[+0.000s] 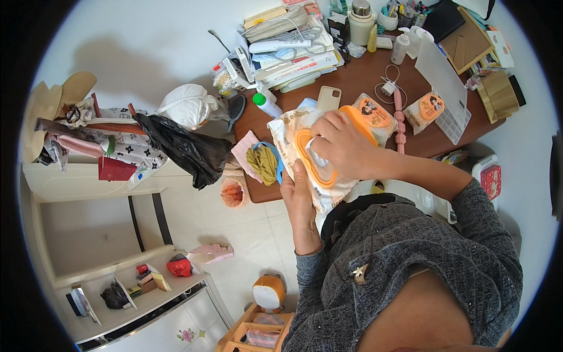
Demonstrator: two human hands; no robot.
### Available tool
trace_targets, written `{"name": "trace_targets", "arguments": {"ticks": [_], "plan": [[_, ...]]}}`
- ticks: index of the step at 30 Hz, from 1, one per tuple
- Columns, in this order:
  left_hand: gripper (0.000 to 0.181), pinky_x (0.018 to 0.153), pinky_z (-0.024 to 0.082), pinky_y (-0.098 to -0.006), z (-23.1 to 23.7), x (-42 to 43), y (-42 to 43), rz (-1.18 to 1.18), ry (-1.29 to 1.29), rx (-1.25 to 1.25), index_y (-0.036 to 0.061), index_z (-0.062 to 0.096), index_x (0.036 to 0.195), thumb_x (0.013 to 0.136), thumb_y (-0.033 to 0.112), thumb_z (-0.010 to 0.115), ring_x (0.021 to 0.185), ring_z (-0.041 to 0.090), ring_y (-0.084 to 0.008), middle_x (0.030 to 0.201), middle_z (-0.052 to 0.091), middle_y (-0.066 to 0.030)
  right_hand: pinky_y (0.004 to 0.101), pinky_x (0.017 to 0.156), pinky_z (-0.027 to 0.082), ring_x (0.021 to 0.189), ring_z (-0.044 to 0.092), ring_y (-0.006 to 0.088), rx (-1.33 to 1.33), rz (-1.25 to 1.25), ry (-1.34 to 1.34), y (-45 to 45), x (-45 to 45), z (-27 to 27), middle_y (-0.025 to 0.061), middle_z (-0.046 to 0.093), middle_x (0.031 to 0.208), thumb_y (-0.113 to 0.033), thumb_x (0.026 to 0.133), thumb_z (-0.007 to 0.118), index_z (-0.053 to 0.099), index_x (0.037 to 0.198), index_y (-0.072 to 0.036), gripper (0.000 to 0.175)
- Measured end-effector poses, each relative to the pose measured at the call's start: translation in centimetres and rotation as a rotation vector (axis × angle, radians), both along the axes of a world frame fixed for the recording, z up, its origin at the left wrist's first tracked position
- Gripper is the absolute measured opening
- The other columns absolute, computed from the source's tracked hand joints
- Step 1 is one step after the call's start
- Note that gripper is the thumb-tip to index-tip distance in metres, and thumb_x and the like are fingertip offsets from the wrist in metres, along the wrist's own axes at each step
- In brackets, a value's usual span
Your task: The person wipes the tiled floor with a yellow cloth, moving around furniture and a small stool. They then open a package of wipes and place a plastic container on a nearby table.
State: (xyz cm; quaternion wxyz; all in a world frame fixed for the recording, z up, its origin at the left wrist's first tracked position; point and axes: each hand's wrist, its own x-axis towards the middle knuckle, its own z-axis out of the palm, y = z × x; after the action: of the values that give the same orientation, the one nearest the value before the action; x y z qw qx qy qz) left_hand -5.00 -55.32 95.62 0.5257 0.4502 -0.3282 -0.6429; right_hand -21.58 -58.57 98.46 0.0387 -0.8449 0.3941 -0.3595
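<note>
My left hand (301, 189) grips the near left edge of a soft pack of wet wipes (288, 128), thumb on top. The pack is tilted above the desk's front edge, and its orange plastic lid (360, 124) stands raised. At the orange-rimmed opening, my right hand (345, 143) has its fingers curled around a white wipe (317, 155). How much of the wipe is out of the pack is hidden by the fingers. Beside the pack lie a crumpled olive cloth (262, 163) and a pink cloth (244, 148).
The brown desk (352, 83) bears an open laptop (444, 88), a pink knobbed massage stick (399, 121), small packets (424, 112), a phone case (329, 97) and a green-capped bottle (266, 104). Papers (299, 66) are stacked behind. A black plastic bag (184, 149) hangs at left above a waste bin (233, 193).
</note>
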Motion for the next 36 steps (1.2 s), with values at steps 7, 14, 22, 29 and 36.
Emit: {"name": "trace_targets", "arguments": {"ticks": [7, 14, 22, 29, 36], "plan": [[0.04, 0.084, 0.048, -0.0265, -0.3, 0.2, -0.2, 0.002, 0.001, 0.011, -0.0023, 0.051, 0.128, 0.099, 0.026, 0.052, 0.099, 0.058, -0.0121, 0.118, 0.06, -0.0092, 0.0435, 0.093, 0.033, 0.105, 0.043, 0.0336, 0.363, 0.123, -0.217, -0.1, -1.2, -0.3, 0.013, 0.046, 0.104, 0.001, 0.076, 0.06, 0.046, 0.079, -0.004, 0.016], [0.043, 0.086, 0.049, -0.0274, -0.6, 0.5, -0.2, 0.01, 0.083, 0.046, -0.0035, 0.048, 0.13, 0.1, 0.027, 0.051, 0.102, 0.059, -0.0145, 0.121, 0.059, -0.0116, 0.0338, 0.088, 0.037, 0.099, 0.045, 0.0227, 0.473, 0.347, -0.532, -2.0, -3.1, -0.7, 0.0115, 0.046, 0.108, -0.007, 0.09, 0.053, 0.044, 0.088, -0.006, 0.009], [0.044, 0.087, 0.05, -0.0286, -1.0, 0.4, -0.3, 0.01, 0.122, 0.107, -0.0044, 0.047, 0.131, 0.1, 0.027, 0.05, 0.104, 0.059, -0.0165, 0.122, 0.058, -0.0124, 0.0333, 0.094, 0.034, 0.105, 0.045, 0.019, 0.589, 0.289, -0.617, -2.0, -3.3, -0.9, 0.0101, 0.046, 0.116, -0.016, 0.096, 0.049, 0.046, 0.091, -0.005, 0.012], [0.046, 0.087, 0.05, -0.0294, -1.4, 0.8, -0.5, 0.017, 0.159, 0.167, -0.0048, 0.045, 0.131, 0.1, 0.028, 0.051, 0.104, 0.06, -0.0179, 0.122, 0.058, -0.0131, 0.0368, 0.097, 0.034, 0.111, 0.046, 0.0249, 0.379, 0.177, -0.506, -1.3, -2.8, -0.9, 0.0116, 0.047, 0.118, -0.015, 0.086, 0.062, 0.053, 0.091, -0.006, 0.014], [0.045, 0.087, 0.05, -0.029, -0.8, 0.1, -0.4, 0.05, 0.12, 0.101, -0.0041, 0.045, 0.131, 0.1, 0.028, 0.049, 0.106, 0.059, -0.0178, 0.124, 0.057, -0.013, 0.0415, 0.096, 0.034, 0.115, 0.046, 0.0268, 0.047, -0.072, -0.182, -0.1, -1.2, 0.4, 0.0093, 0.052, 0.12, -0.013, 0.072, 0.073, 0.062, 0.096, -0.008, 0.027]]}}
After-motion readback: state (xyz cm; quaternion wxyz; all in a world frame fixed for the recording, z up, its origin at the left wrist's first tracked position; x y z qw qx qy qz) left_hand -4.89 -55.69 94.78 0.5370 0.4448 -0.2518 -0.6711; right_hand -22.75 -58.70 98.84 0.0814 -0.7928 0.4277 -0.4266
